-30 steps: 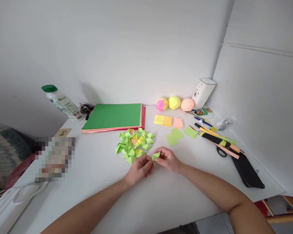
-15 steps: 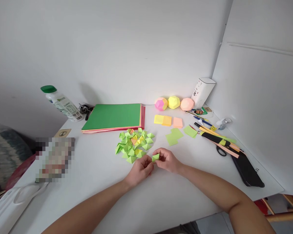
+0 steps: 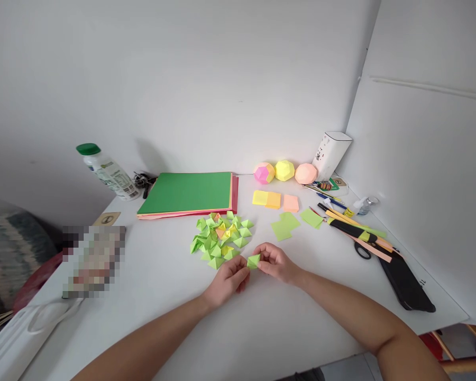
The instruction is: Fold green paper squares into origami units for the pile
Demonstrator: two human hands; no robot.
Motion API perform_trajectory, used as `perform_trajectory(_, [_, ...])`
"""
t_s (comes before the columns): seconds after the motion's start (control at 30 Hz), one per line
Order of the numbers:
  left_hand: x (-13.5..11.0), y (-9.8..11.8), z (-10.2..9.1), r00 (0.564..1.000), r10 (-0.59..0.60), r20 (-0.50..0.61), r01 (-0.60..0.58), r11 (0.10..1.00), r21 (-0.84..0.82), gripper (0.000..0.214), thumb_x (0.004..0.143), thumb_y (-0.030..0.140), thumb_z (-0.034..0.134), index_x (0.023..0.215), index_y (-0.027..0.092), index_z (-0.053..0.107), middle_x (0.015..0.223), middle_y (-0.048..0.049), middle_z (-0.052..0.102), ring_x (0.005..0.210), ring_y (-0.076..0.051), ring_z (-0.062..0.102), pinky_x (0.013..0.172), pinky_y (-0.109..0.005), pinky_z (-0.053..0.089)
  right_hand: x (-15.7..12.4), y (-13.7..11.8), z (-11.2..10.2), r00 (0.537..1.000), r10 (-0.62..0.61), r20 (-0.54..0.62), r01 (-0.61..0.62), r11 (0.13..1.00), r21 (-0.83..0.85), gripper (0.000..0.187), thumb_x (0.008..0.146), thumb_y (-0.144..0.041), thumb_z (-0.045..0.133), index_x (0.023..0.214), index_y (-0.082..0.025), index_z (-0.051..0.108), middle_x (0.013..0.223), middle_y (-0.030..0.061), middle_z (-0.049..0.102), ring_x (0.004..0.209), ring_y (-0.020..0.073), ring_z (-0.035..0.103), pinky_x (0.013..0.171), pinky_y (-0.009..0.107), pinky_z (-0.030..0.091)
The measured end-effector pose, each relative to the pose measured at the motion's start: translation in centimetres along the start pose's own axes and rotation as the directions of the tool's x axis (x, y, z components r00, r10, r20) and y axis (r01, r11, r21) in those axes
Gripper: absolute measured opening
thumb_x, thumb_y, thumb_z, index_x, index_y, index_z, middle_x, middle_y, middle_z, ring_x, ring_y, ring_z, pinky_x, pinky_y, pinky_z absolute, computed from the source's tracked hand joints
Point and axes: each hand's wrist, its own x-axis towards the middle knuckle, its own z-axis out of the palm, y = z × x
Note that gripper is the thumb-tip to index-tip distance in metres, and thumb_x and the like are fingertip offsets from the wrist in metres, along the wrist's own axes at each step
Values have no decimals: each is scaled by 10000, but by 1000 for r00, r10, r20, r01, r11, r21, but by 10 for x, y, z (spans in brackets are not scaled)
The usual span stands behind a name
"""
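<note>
Between my two hands is a small folded light-green paper piece (image 3: 253, 261). My left hand (image 3: 229, 277) pinches its left edge between thumb and curled fingers. On the other side, my right hand (image 3: 278, 263) grips its right corner with thumb and forefinger. Just beyond my left hand lies a pile of folded paper pieces (image 3: 210, 244), mostly green with a few yellow and orange ones. Flat green paper squares (image 3: 284, 226) rest beyond my right hand. Yellow and orange sticky notes (image 3: 266, 199) and a pink pad (image 3: 291, 203) lie farther back.
Green, pink and red paper sheets (image 3: 190, 191) are stacked by the wall. Three faceted paper balls (image 3: 284, 170) stand at the back. A cutter (image 3: 351, 228), scissors (image 3: 362, 251) and a black phone-like case (image 3: 406, 283) lie right. A bottle (image 3: 113, 174) stands left.
The green paper piece has turned a little and now shows a flatter, wider face. My right hand has shifted slightly to the right. The whole view has also moved a little.
</note>
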Motion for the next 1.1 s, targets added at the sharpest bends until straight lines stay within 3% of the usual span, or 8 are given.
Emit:
perform_trajectory(0.1, [0, -1, 0, 1000, 16, 5, -16, 1000, -23, 214, 823, 343, 484, 710, 182, 400, 593, 33, 524, 460, -79, 457, 445, -213, 351, 0, 1, -2, 1000, 13, 7, -13, 999, 32, 212, 793, -276, 566, 970, -170, 519, 648, -46, 478, 543, 75, 459, 527, 212, 379])
perform_trajectory(0.27, [0, -2, 2, 995, 73, -62, -79, 993, -93, 291, 777, 368, 574, 933, 209, 387, 628, 66, 503, 463, -77, 471, 413, -191, 365, 1, 1, -2, 999, 42, -30, -40, 998, 45, 192, 779, -282, 589, 929, -177, 530, 661, -35, 535, 569, 90, 517, 537, 216, 405])
perform_trajectory(0.5, [3, -5, 0, 996, 71, -48, -73, 996, -44, 326, 758, 420, 601, 918, 149, 517, 609, 36, 530, 450, -68, 465, 411, -194, 372, 0, 2, -2, 998, 46, -47, -46, 999, -7, 100, 797, -241, 551, 852, -157, 555, 647, -15, 572, 548, 90, 531, 522, 216, 412])
perform_trajectory(0.6, [4, -5, -2, 997, 58, -54, -62, 995, -77, 336, 750, 417, 618, 925, 141, 537, 550, 47, 522, 436, -76, 471, 411, -199, 380, -1, 3, -2, 1000, -21, -12, 21, 998, -61, 168, 821, -212, 508, 967, -165, 576, 724, -1, 561, 559, 83, 529, 518, 216, 420])
perform_trajectory(0.73, [5, -4, -4, 998, 55, -36, -59, 989, -132, 315, 750, 423, 619, 877, 143, 552, 572, 32, 556, 428, -77, 480, 414, -205, 381, 0, 4, -1, 973, -231, 26, 233, 961, -149, 283, 813, -190, 520, 1089, -210, 581, 1029, 63, 513, 630, 78, 531, 509, 212, 435])
perform_trajectory(0.83, [5, -4, -5, 998, 42, -37, -47, 989, -143, 302, 755, 434, 612, 815, 143, 560, 555, 31, 557, 410, -74, 474, 412, -202, 374, 2, 6, -1, 950, -310, 32, 311, 931, -191, 269, 830, -203, 521, 1089, -223, 591, 1059, 71, 484, 666, 84, 539, 511, 209, 446])
perform_trajectory(0.97, [5, -4, -6, 999, 32, -27, -35, 989, -147, 290, 784, 433, 579, 767, 143, 566, 486, 37, 536, 402, -81, 481, 414, -196, 374, 3, 10, -1, 961, -277, 24, 276, 942, -190, 184, 851, -254, 520, 989, -204, 630, 989, 60, 510, 591, 69, 533, 481, 207, 449])
perform_trajectory(1.1, [6, -3, -6, 999, 29, -29, -33, 989, -143, 303, 809, 441, 541, 755, 144, 571, 480, 27, 551, 391, -84, 485, 408, -199, 387, 3, 9, 0, 977, -206, -60, 195, 968, -156, 154, 826, -308, 562, 873, -173, 619, 893, 32, 532, 521, 60, 530, 451, 205, 438])
